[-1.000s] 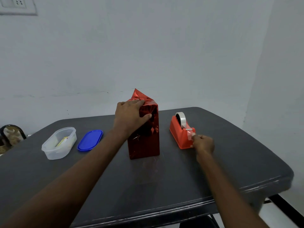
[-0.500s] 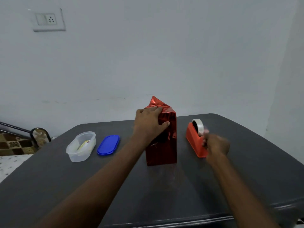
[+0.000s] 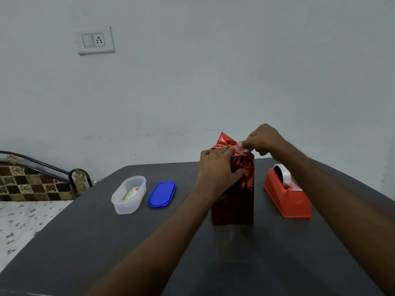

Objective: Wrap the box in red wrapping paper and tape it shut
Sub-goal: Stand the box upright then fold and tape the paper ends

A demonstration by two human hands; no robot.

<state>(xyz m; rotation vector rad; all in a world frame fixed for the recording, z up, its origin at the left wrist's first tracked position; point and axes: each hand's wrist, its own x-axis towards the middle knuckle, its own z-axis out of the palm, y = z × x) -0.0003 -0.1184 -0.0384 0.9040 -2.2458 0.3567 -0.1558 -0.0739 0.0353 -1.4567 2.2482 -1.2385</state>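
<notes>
- One dark grey table fills the lower picture; its near edge and right side are cut off by the frame.
- One bed with a flowered sheet and a chequered brown cover shows at the left, cut off by the frame edge, with a dark metal rail behind it.
- One box wrapped in red wrapping paper stands upright near the middle of the table. Its upper left face is hidden behind the left hand, and a loose point of foil sticks up at the top.
- One left hand grips the upper part of the box, fingers curled over the folded paper at the top and the thumb pressed on the near face.
- One right hand is at the top right of the box, fingers together, pinching a short piece of clear tape against the foil. The tape is pale and hard to make out.
- One orange tape dispenser stands just right of the box, apart from it, holding one roll.
- One clear plastic tub sits well left of the box. Something yellow and white lies inside, too small to identify.
- One blue lid lies flat between tub and box.
- One white wall socket is on the wall, upper left.
</notes>
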